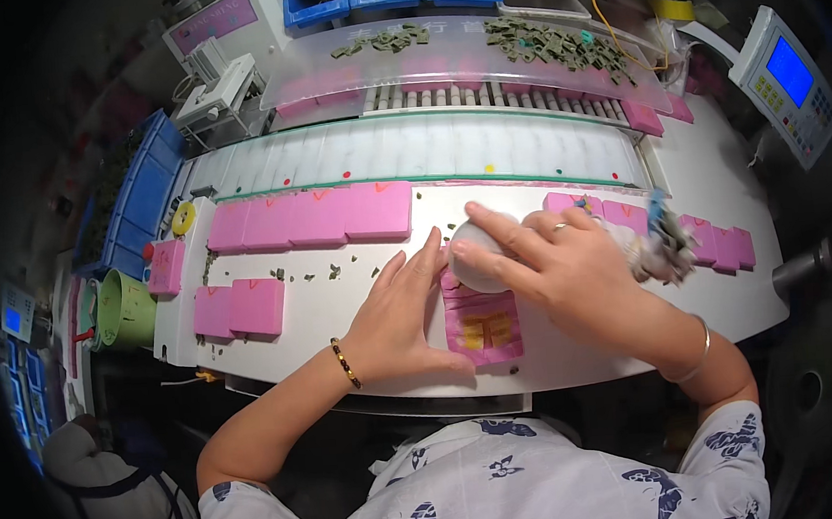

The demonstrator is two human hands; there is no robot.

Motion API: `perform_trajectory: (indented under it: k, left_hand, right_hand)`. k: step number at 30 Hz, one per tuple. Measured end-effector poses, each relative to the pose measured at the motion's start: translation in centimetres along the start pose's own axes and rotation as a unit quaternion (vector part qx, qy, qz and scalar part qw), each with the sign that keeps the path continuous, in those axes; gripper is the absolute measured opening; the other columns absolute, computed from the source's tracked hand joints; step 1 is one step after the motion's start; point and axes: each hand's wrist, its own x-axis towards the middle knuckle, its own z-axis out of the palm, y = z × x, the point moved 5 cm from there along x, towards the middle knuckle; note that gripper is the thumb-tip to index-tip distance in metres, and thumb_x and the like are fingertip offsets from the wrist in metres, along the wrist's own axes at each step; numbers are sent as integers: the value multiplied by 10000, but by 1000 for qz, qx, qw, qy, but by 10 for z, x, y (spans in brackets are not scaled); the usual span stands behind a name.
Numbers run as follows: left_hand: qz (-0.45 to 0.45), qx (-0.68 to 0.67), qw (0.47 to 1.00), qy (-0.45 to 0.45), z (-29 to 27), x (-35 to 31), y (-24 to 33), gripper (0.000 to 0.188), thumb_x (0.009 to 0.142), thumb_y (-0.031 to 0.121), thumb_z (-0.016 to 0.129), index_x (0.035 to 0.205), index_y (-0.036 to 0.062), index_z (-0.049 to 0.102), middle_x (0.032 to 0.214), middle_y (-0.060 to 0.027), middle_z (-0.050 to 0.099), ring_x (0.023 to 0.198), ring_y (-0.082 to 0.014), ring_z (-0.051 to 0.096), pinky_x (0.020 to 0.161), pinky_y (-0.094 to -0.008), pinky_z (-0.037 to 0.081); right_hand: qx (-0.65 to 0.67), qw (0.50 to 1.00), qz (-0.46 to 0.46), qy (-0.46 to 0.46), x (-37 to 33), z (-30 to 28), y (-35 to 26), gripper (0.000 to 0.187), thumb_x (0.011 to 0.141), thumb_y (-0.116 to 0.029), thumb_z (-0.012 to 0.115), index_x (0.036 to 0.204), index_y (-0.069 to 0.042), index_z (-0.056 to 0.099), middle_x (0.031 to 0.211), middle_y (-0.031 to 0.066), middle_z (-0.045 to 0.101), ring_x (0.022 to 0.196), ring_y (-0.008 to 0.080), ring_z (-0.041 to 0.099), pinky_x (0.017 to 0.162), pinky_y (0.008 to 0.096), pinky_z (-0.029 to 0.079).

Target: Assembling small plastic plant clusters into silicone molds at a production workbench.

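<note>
In front of me on the white worktop lies a small pink sheet [469, 344] with yellow patches on its surface. My left hand [396, 314] lies beside its left edge with fingers and thumb spread, holding nothing; the thumb reaches toward the sheet's near end. My right hand [556, 259] is closed over a round, pale grey object [476, 271] at the far end of the sheet. The fingers lie across its top and partly cover it, so I cannot make out exactly what it is.
Pink blocks [375, 214] stand in a row at the left, with two pink blocks [257, 306] nearer. A bundle of whitish cloth [665, 254] sits at the right. Beyond is a long white tray [409, 154]. Small dark green pieces [556, 47] cover a clear shelf.
</note>
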Motion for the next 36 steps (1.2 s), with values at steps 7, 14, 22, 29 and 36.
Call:
perform_trajectory:
  k: [7, 14, 22, 29, 36]
  left_hand:
    - [13, 3, 1000, 27, 0, -1, 3, 1332, 637, 520, 843, 1534, -25, 23, 1498, -173, 402, 1411, -320, 351, 1175, -508, 187]
    - [0, 9, 1000, 22, 3, -6, -1, 1336, 639, 557, 833, 1540, -7, 22, 1511, -163, 387, 1413, -320, 345, 1173, -510, 189]
    - [26, 21, 999, 13, 0, -1, 5, 1401, 608, 644, 820, 1524, -61, 28, 1519, -186, 368, 1416, -324, 340, 1175, -482, 175]
    - [17, 4, 1000, 11, 0, -2, 7, 1326, 613, 608, 829, 1543, 20, 88, 1526, -168, 346, 1428, -319, 313, 1175, -520, 178]
    - [16, 8, 1000, 4, 1, -2, 6, 1285, 609, 622, 826, 1536, 41, 152, 1531, -190, 327, 1433, -333, 300, 1171, -529, 183]
  right_hand:
    - [-15, 999, -26, 23, -23, -2, -54, 472, 808, -229, 606, 1276, -171, 607, 1409, 110, 538, 806, 200, 552, 691, 328, 418]
    - [61, 991, 43, 109, -23, -44, -17, 563, 769, -221, 637, 1327, -188, 573, 1406, 106, 537, 799, 196, 556, 714, 309, 422]
    - [123, 986, 91, -64, -66, -7, -10, 593, 721, -59, 645, 1300, -176, 588, 1404, 142, 534, 801, 233, 599, 735, 357, 459]
    - [205, 963, 156, -79, -96, -1, 36, 636, 722, -61, 689, 1340, -138, 558, 1363, 140, 557, 899, 283, 632, 840, 388, 468]
    - [393, 814, 429, 1, -82, 31, 129, 351, 838, -162, 729, 1147, -32, 626, 1179, 115, 591, 925, 204, 597, 815, 337, 495]
